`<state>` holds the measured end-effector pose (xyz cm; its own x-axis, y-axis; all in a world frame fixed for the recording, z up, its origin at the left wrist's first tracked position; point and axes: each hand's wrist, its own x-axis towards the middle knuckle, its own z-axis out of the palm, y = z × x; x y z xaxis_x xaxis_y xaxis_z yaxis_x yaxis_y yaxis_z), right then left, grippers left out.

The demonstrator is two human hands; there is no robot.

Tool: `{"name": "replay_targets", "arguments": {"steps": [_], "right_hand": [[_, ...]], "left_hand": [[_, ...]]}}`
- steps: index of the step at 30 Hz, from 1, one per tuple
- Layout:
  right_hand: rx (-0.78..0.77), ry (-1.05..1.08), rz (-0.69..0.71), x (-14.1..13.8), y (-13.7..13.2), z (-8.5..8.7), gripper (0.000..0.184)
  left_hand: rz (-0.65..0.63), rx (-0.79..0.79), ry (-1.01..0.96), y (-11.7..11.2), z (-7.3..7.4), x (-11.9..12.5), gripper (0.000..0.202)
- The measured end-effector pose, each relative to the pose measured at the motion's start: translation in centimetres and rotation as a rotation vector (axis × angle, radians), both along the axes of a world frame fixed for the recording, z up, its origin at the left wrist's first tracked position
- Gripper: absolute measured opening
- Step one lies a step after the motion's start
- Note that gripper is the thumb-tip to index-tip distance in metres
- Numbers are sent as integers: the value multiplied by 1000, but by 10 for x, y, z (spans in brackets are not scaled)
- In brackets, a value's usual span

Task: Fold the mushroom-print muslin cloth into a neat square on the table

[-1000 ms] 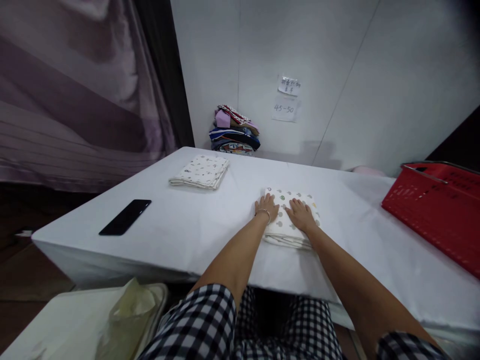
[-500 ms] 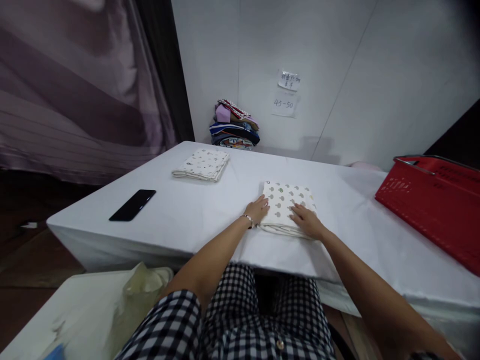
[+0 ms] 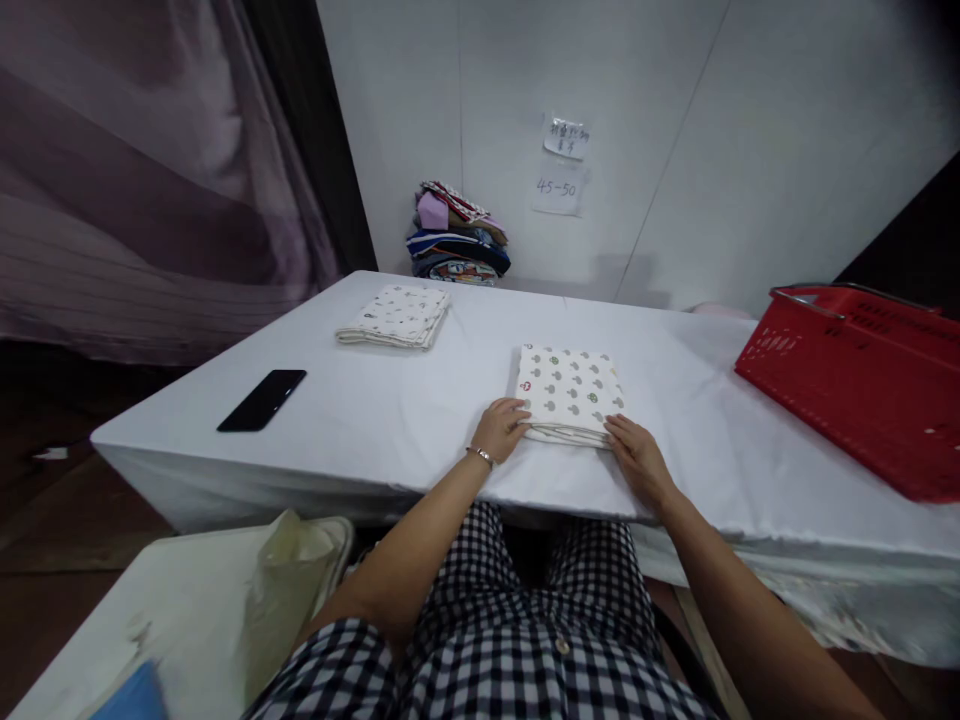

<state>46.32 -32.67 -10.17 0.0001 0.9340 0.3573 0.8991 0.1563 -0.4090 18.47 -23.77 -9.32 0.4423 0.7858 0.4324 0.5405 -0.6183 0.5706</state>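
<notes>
A folded white cloth (image 3: pixel 571 385) printed with grey tree or mushroom shapes lies flat on the white-covered table (image 3: pixel 360 420) in front of me. Its layered folded edge faces me. My left hand (image 3: pixel 501 428) holds the near left corner, fingers on top and thumb at the front edge. At the near right corner, my right hand (image 3: pixel 637 455) grips the cloth in much the same way. The cloth's underside is hidden. Farther left on the table rests another folded white cloth (image 3: pixel 397 315) with small prints.
A black phone (image 3: pixel 262 400) lies near the table's left side. On the right stands a red basket (image 3: pixel 862 385) with a metal handle. Several folded fabrics (image 3: pixel 459 240) are stacked by the wall. A white surface with a bag (image 3: pixel 289 570) is at lower left.
My right hand has slid from the cloth's top to its near right corner. My left hand has moved from the left edge to the near left corner. The view has shifted slightly.
</notes>
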Motion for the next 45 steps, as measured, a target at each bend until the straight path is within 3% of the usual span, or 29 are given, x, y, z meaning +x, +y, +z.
{"name": "replay_targets", "arguments": {"steps": [6, 12, 20, 30, 37, 45], "right_hand": [[-37, -65, -36, -4, 4, 11, 36], [7, 36, -78, -5, 2, 5, 36], [270, 225, -187, 2, -6, -8, 33], [120, 388, -429, 0, -10, -6, 41], [121, 420, -410, -4, -12, 2, 26], [185, 573, -384, -1, -7, -5, 23]], "left_hand": [[20, -41, 75, 2, 2, 3, 21], [18, -8, 11, 6, -2, 2, 18], [28, 84, -95, 9, -8, 1, 12], [115, 0, -136, 4, -3, 2, 7], [134, -29, -114, 5, -1, 3, 9], [261, -104, -112, 5, 0, 3, 8]]}}
